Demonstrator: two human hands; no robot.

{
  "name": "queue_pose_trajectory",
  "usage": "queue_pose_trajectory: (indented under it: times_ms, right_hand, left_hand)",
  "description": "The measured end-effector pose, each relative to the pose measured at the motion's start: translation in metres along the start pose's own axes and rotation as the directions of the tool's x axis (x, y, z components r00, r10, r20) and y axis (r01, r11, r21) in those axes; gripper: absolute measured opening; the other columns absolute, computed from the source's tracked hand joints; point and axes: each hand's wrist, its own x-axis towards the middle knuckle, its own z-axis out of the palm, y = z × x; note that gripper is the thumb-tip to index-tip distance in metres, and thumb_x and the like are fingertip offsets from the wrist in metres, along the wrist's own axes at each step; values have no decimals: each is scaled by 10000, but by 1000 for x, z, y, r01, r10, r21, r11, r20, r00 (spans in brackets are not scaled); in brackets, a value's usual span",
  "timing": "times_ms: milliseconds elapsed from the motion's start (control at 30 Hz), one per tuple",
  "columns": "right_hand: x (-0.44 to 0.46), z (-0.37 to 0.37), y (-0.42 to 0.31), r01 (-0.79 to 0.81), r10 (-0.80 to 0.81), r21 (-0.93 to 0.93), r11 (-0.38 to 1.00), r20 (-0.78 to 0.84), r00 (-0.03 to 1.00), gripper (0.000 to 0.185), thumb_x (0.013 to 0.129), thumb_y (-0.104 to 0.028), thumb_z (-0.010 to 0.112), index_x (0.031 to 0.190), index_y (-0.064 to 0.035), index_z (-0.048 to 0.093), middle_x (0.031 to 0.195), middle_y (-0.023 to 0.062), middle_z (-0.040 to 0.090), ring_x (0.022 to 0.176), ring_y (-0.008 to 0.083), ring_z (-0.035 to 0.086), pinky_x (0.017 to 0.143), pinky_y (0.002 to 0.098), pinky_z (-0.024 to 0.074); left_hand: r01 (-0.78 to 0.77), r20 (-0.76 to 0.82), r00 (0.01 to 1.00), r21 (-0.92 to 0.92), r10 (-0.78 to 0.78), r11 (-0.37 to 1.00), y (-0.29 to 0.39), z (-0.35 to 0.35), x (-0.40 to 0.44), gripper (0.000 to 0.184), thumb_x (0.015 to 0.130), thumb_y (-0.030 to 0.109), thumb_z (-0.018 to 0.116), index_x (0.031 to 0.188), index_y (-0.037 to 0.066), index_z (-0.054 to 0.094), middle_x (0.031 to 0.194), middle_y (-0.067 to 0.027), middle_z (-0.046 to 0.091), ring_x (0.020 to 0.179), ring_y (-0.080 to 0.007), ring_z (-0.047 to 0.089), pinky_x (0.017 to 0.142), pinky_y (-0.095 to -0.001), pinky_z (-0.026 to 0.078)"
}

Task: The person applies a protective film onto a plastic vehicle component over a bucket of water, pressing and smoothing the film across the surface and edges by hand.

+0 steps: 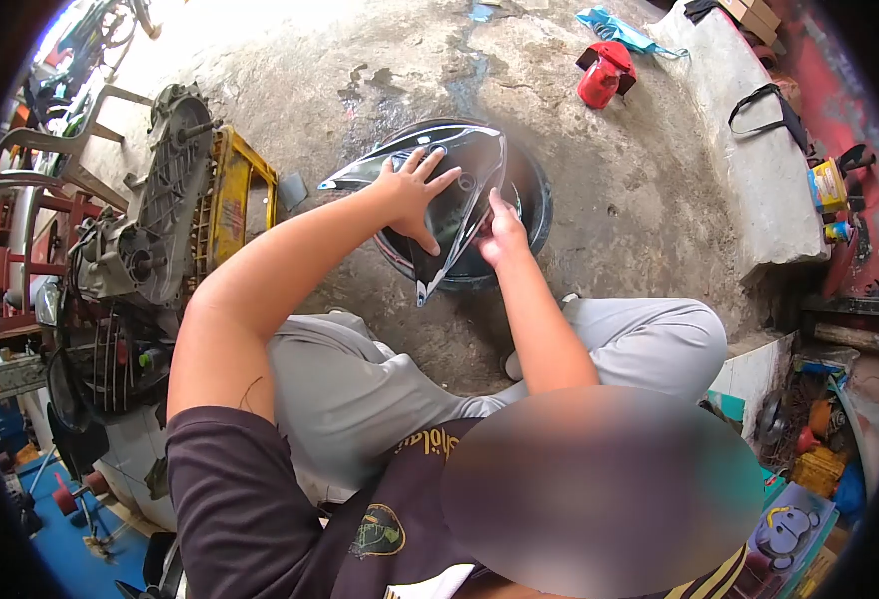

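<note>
A glossy dark, pointed motorcycle body panel (467, 160) with bright, reflective edges is held over a round black basin (531, 190) on the floor. My left hand (414, 197) lies across the panel with its fingers spread and its palm down. At the panel's right edge, my right hand (504, 235) grips it, with part of its fingers hidden under the edge. The panel covers much of the basin, so what the basin holds is mostly hidden.
A metal engine casing (165, 190) leans by a yellow crate (230, 205) on the left. A red container (607, 75) and a light blue cloth-like item (627, 32) lie at the upper right. Along the right runs a concrete ledge (739, 160) holding a black strap (767, 112).
</note>
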Motion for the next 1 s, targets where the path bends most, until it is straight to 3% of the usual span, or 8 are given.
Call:
queue_pose_trajectory:
  times_ms: [200, 300, 367, 467, 700, 767, 867, 1000]
  right_hand:
    - [36, 16, -18, 202, -205, 55, 978, 47, 978, 301, 1043, -304, 703, 1201, -62, 617, 1082, 114, 723, 958, 279, 731, 860, 486, 626]
    - [33, 15, -23, 184, -184, 4, 983, 1, 983, 338, 1041, -318, 704, 1238, -61, 609, 1094, 116, 723, 972, 284, 732, 860, 503, 625]
    - [17, -1, -12, 55, -56, 17, 998, 119, 991, 358, 1048, -362, 686, 1276, -98, 605, 1103, 96, 723, 948, 281, 727, 831, 543, 615]
    - [-5, -7, 2, -77, 78, -26, 997, 42, 996, 371, 1064, -478, 620, 1284, -180, 610, 1065, 48, 727, 914, 268, 708, 803, 589, 577]
    - [53, -2, -16, -38, 20, 145, 989, 128, 992, 354, 1085, -443, 596, 1195, -109, 633, 1056, 92, 732, 940, 291, 725, 849, 533, 611]
    - [35, 0, -12, 46, -54, 195, 980, 35, 998, 360, 1081, -439, 605, 1189, -96, 629, 1089, 109, 726, 919, 282, 730, 834, 502, 619]
    - [21, 0, -1, 292, -292, -42, 955, -284, 913, 329, 1083, -392, 609, 1244, -106, 631, 1015, 33, 645, 919, 172, 651, 797, 399, 584]
    - [26, -6, -15, 298, -342, -185, 936, -286, 895, 292, 1075, -350, 618, 1252, -119, 632, 976, -8, 606, 900, 134, 598, 747, 346, 541]
  left_hand:
    - [0, 10, 1000, 1, 0, 1000, 0, -1, 0, 1462, 610, 735, 883, 1724, 251, 67, 1781, -194, 24, 1624, -468, 78, 1207, -743, 248]
    - [2, -1, 1000, -23, -2, 1000, 1, -2, -1, 1465, 604, 737, 883, 1723, 250, 72, 1780, -195, 26, 1624, -470, 78, 1203, -744, 254]
    - [-6, 3, 1000, -30, 6, 1000, 0, -1, -2, 1460, 607, 730, 885, 1723, 246, 78, 1780, -195, 27, 1623, -469, 82, 1199, -746, 260]
    - [3, -3, 1000, -12, -3, 1000, 0, 0, -1, 1462, 607, 731, 884, 1723, 244, 74, 1780, -194, 27, 1623, -468, 84, 1198, -746, 263]
    - [17, 7, 1000, -18, -16, 1000, 1, -4, -2, 1467, 602, 743, 885, 1723, 254, 74, 1781, -184, 37, 1624, -460, 90, 1202, -740, 267]
    - [4, -16, 1000, -4, -4, 1000, -1, 1, 1, 1460, 602, 742, 885, 1723, 259, 82, 1781, -188, 41, 1623, -463, 97, 1206, -729, 272]
    - [2, -14, 1000, -7, -2, 1000, -2, 0, -1, 1449, 607, 738, 884, 1723, 261, 92, 1780, -187, 51, 1623, -458, 106, 1208, -717, 280]
    - [1, -15, 1000, -14, -1, 1000, -3, -2, -3, 1424, 617, 719, 887, 1722, 267, 110, 1779, -183, 73, 1626, -449, 106, 1212, -707, 286]
